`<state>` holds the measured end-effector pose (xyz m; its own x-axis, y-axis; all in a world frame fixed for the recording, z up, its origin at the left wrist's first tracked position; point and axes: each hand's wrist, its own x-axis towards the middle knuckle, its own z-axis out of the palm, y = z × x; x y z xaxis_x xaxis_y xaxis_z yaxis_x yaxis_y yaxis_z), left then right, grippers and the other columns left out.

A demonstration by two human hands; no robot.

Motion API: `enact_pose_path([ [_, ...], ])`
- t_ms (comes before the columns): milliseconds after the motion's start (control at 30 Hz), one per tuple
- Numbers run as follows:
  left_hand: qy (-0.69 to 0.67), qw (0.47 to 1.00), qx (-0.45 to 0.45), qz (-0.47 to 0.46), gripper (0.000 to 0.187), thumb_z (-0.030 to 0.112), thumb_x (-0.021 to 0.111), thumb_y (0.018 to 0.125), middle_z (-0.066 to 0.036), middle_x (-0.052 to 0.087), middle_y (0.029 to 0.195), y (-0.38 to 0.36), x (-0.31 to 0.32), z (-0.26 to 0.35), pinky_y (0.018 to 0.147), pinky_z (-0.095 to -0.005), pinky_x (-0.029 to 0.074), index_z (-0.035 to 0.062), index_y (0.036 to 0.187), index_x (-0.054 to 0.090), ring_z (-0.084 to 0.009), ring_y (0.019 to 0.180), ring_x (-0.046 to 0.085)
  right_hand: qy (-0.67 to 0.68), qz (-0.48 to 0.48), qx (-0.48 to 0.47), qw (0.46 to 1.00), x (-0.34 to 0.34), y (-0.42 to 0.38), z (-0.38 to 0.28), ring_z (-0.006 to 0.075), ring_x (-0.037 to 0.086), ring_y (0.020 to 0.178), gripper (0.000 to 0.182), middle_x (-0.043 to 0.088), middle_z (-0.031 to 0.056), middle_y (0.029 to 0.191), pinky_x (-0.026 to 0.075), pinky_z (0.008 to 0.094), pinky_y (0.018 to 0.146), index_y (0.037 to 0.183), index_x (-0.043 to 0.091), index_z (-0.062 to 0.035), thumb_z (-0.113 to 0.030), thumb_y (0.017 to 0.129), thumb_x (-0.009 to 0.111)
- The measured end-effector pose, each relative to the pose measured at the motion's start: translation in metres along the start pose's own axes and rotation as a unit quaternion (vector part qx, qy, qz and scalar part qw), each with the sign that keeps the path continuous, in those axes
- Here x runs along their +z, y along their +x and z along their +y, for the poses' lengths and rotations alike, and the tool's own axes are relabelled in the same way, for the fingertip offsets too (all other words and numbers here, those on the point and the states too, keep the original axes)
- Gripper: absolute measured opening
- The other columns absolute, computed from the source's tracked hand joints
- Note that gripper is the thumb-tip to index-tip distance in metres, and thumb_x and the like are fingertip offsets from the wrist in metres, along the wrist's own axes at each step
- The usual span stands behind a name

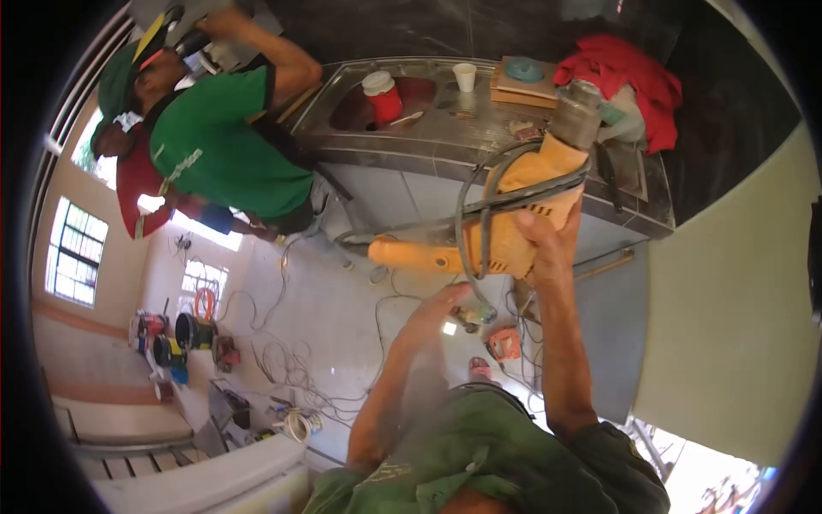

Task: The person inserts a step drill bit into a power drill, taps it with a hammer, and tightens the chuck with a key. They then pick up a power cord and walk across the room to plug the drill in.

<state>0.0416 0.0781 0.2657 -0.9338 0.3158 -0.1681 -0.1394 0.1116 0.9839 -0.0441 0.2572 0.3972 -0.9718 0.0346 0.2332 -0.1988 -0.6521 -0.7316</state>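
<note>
A yellow-orange hammer drill (514, 236) with a grey cylindrical nose is held up in front of me, nose toward the counter. Its dark power cord (462, 206) is looped around the body and handle. My right hand (552, 244) grips the drill's body from the right side, thumb on the casing. Below the handle, my left hand (432, 313) is slightly blurred, with fingers stretched toward the hanging cord loop. I see nothing held in it.
A steel sink counter (411, 137) carries a red jar with white lid (382, 96), a white cup (465, 77) and a red cloth (629, 77). A person in a green shirt (227, 154) works at left. Cords (291, 368) and tools lie across the floor.
</note>
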Motion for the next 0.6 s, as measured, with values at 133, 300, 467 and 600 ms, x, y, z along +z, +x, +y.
enact_pose_path([
  [133, -0.142, 0.987, 0.02, 0.073, 0.038, 0.021, 0.047, 0.095, -0.011, 0.064, 0.105, -0.034, 0.044, 0.032, 0.091, -0.0332, 0.042, 0.0017, 0.128, 0.047, -0.0183, 0.098, 0.057, -0.283, -0.037, -0.088, 0.954, -0.009, -0.024, -0.005, 0.0202, 0.058, 0.102, 0.088, 0.057, 0.0112, 0.11, 0.049, 0.0332, 0.087, 0.131, 0.035, -0.0029, -0.014, 0.059, 0.082],
  [300, -0.294, 0.95, 0.044, 0.092, 0.034, 0.022, 0.049, 0.096, -0.006, 0.056, 0.079, -0.09, 0.029, 0.029, 0.076, -0.0335, 0.044, -0.0009, 0.12, 0.048, -0.018, 0.075, 0.053, -0.411, -0.176, 0.082, 0.891, -0.011, -0.076, -0.062, 0.0208, 0.059, 0.102, 0.087, 0.059, 0.0116, 0.113, 0.046, 0.0337, 0.09, 0.13, 0.043, -0.0013, -0.021, 0.055, 0.084],
  [467, -0.364, 0.919, 0.058, 0.14, 0.025, 0.023, 0.052, 0.096, -0.001, 0.045, 0.071, -0.125, 0.03, 0.045, 0.066, -0.0315, 0.04, 0.001, 0.106, 0.053, -0.0146, 0.067, 0.045, -0.505, -0.375, 0.128, 0.767, -0.039, -0.124, -0.073, 0.0242, 0.062, 0.097, 0.078, 0.064, 0.0108, 0.106, 0.047, 0.0342, 0.087, 0.127, 0.049, -0.008, -0.027, 0.058, 0.08],
  [600, -0.217, 0.927, 0.138, 0.275, 0.018, 0.021, 0.055, 0.094, 0.001, 0.046, 0.073, -0.129, 0.036, 0.019, 0.065, -0.0289, 0.038, 0.003, 0.097, 0.056, -0.0121, 0.067, 0.044, -0.568, -0.427, 0.144, 0.689, -0.053, -0.171, -0.067, 0.0306, 0.063, 0.091, 0.073, 0.065, 0.0111, 0.104, 0.048, 0.0388, 0.081, 0.127, 0.05, -0.0147, -0.029, 0.06, 0.076],
])
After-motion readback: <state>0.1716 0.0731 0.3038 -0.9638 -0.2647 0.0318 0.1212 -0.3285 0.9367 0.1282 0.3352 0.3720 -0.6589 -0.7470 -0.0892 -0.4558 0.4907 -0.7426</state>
